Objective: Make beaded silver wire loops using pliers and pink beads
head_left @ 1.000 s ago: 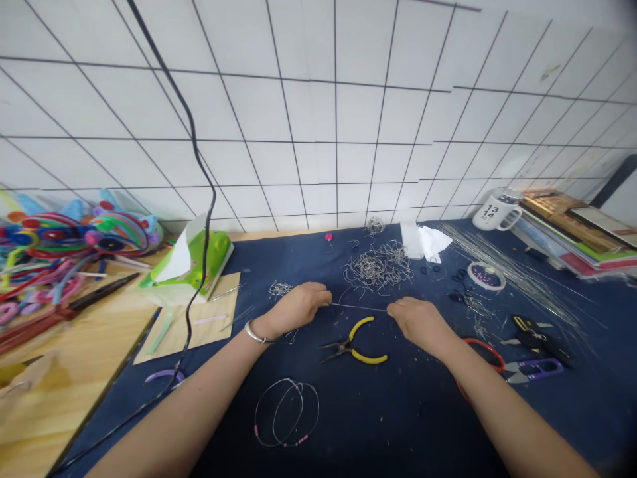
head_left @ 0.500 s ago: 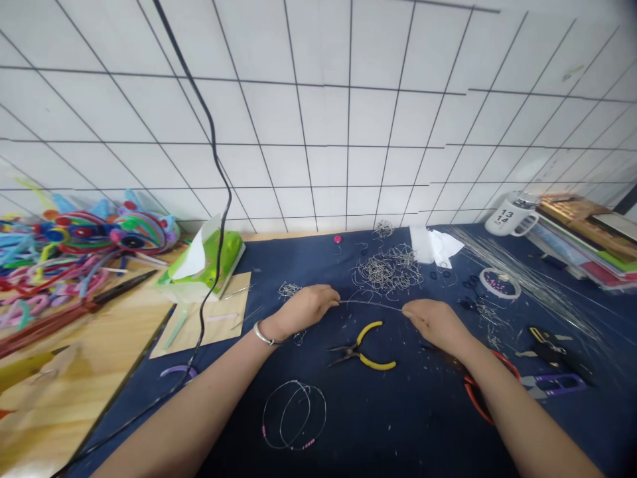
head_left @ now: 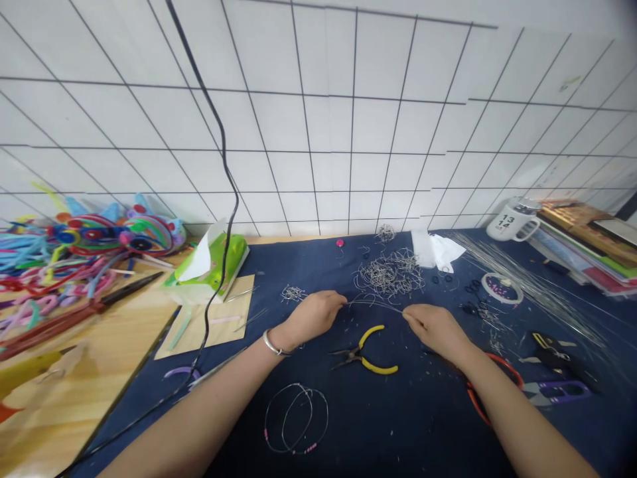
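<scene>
A thin silvery wire [head_left: 374, 303] spans the gap between my two hands, bowed slightly upward. My left hand [head_left: 318, 315], with a silver bangle [head_left: 271, 342] on its wrist, pinches the wire's left end. At the right end, my right hand [head_left: 432, 325] holds it between closed fingertips. Yellow-handled pliers [head_left: 368, 352] lie open on the dark blue cloth just below the wire. Nearer the front are two wire loops [head_left: 296, 419] with small pink beads. A tangled pile of bent wire pieces [head_left: 391, 273] sits just beyond the wire.
At left, a green tissue pack [head_left: 213, 265], a black cable [head_left: 223, 146] hanging down across the view, and colourful crafts [head_left: 144, 236]. At right, long straight wires [head_left: 527, 279], a white mug [head_left: 510, 222], stacked books [head_left: 587, 232], purple-handled snips [head_left: 562, 392] and red-handled scissors [head_left: 502, 364].
The whole view has shifted slightly, with things appearing a little lower and further right. Both hands keep their grip on the wire, which looks slightly more bowed.
</scene>
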{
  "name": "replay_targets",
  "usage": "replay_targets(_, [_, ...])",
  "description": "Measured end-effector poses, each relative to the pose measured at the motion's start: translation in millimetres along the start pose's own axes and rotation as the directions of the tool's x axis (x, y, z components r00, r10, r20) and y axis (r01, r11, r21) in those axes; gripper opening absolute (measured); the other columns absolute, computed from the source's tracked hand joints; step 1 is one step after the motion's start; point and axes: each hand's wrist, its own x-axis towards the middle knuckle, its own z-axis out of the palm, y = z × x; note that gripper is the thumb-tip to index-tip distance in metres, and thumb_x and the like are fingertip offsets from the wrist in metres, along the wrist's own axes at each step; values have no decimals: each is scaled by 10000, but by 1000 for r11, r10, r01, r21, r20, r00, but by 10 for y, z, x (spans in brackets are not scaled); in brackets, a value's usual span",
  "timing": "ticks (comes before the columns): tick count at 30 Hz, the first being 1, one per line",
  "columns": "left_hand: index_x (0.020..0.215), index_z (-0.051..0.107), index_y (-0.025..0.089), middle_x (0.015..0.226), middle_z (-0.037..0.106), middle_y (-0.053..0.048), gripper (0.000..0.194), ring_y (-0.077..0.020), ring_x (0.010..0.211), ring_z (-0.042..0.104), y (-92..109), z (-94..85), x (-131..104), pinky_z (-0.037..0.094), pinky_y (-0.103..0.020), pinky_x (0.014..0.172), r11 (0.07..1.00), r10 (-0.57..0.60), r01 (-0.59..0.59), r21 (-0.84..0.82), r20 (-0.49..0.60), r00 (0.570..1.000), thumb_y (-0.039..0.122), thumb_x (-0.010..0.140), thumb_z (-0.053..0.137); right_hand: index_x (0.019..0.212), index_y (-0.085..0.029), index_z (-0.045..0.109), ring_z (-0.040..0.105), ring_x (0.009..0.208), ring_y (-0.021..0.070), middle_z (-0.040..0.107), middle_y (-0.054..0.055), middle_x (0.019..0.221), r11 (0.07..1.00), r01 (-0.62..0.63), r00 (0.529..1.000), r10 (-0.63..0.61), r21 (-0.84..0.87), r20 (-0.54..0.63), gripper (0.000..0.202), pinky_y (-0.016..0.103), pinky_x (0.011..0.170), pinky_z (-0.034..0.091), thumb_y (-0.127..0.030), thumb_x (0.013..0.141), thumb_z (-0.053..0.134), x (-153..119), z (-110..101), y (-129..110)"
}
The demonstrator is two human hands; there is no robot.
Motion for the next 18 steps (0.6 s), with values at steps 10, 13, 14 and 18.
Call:
replay_targets(10, [982, 599, 164, 876, 643, -61, 289, -162, 799, 602, 46, 26, -4, 478, -268, 730, 997, -80, 80, 11, -28, 996, 60, 804, 395, 842, -209, 619, 588, 708, 153, 645, 34, 777, 999, -15, 999, 14, 38, 29, 258, 238, 649, 408, -275, 869, 371, 12, 59, -22])
replay_targets(13, [915, 607, 178, 803, 628, -39, 298, -151, 747, 595, 60, -23, -2, 469, -245, 689, 997, -73, 73, 13, -11, 997, 20, 758, 410, 864, -214, 625, 590, 714, 155, 649, 33, 794, 999, -17, 999, 16, 44, 33, 250, 244, 652, 413, -267, 866, 380, 14, 64, -4])
replay_targets(14, [891, 608, 182, 791, 622, -35, 300, -149, 741, 591, 59, -39, -1, 463, -242, 683, 998, -68, 68, 15, -5, 998, 9, 746, 411, 875, -217, 625, 590, 719, 154, 650, 32, 805, 999, -15, 999, 13, 45, 33, 249, 246, 655, 415, -263, 867, 381, 13, 63, 3])
replay_targets(18, [860, 593, 183, 786, 605, -25, 303, -144, 732, 575, 30, -80, 11, 447, -238, 672, 998, -62, 62, 23, 9, 998, -11, 735, 396, 922, -232, 615, 583, 759, 132, 644, 8, 863, 999, 12, 999, -14, 40, 33, 244, 230, 673, 414, -243, 881, 374, 2, 46, 31])
